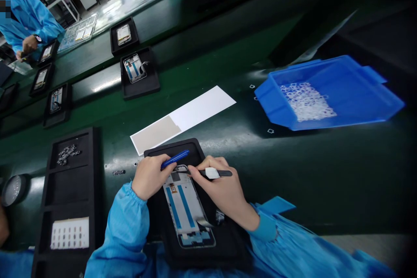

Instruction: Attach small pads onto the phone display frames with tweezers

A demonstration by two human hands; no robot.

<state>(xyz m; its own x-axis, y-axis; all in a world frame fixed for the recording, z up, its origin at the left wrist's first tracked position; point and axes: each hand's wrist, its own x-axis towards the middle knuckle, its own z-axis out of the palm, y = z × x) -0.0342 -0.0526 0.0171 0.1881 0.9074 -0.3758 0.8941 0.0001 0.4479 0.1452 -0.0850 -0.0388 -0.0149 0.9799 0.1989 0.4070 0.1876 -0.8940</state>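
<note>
A phone frame (187,208) with blue strips lies in a black foam holder (224,243) in front of me. My left hand (148,177) grips a blue pen-like tool (175,159) whose tip points at the frame's top edge. My right hand (221,186) holds black tweezers (216,173) with a white tag, their tips at the same top corner of the frame. Both sleeves are blue.
A black compartment tray (70,202) at the left holds small metal parts and a white label sheet. A white and beige sheet (182,119) lies beyond the holder. A blue bin (345,91) with small clear parts sits at right. More phone frames in black holders (138,74) ride the green belt; a person in blue (29,21) works at far left.
</note>
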